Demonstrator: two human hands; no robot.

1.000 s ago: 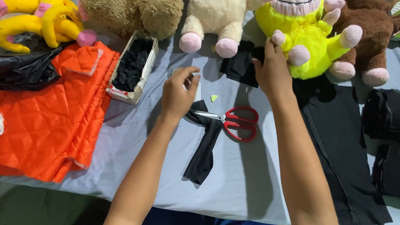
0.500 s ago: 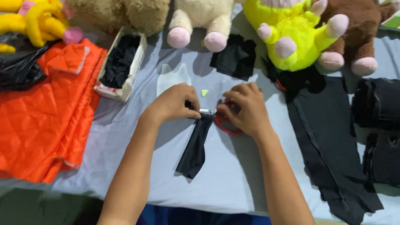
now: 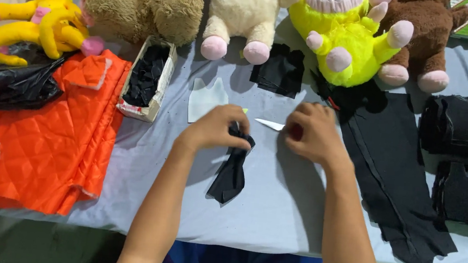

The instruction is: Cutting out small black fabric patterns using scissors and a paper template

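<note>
Fingers (image 3: 233,127) of left hand (image 3: 217,129) pinched black fabric strip (image 3: 231,174) mid-table (image 3: 272,209); right hand (image 3: 314,134) closed on red-handled scissors (image 3: 273,125), blade pointing left toward strip.

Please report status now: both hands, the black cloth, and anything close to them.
Left hand pinching top of black fabric strip. Right hand gripping red-handled scissors, blade pointing at strip. White paper pattern lies just behind left hand.

Right hand (image 3: 313,136) down from the plush toys, now closed around red-handled scissors (image 3: 280,127), blade tip out; left hand (image 3: 220,127) now pinching the top of the black fabric strip (image 3: 231,171).
</note>
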